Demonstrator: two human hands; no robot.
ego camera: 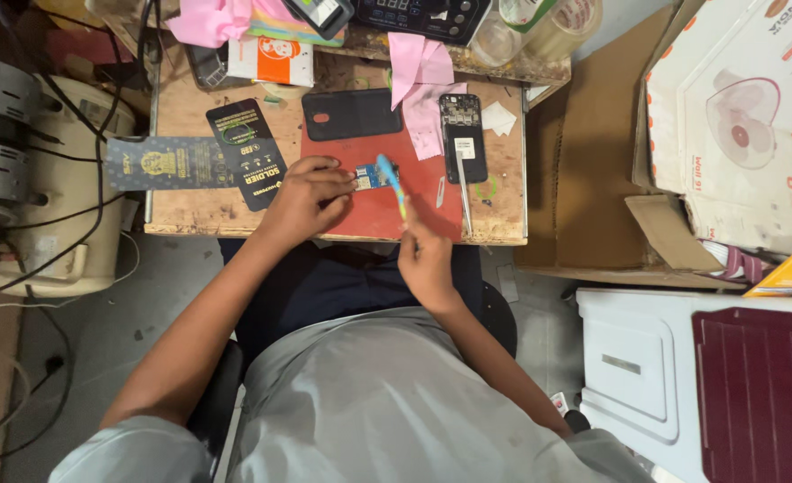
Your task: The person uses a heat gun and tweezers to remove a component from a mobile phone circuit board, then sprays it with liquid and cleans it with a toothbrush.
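Observation:
My left hand (pixel 311 192) rests on a red mat (pixel 373 210) and pins a small blue circuit board (pixel 371 176) with its fingertips. My right hand (pixel 424 255) grips a light blue brush with a yellow handle (pixel 392 182), whose head lies on the board. A black phone back cover (pixel 351 114) sits at the mat's far edge. An opened phone with its insides showing (pixel 463 137) lies to the right, with metal tweezers (pixel 464 192) just below it.
The small wooden table (pixel 181 210) also carries dark flat packets (pixel 245 152), pink cloths (pixel 423 89), tape rolls (pixel 561 27) and a black device at the back. Cardboard boxes (pixel 736 116) stand to the right, cables and machines on the left.

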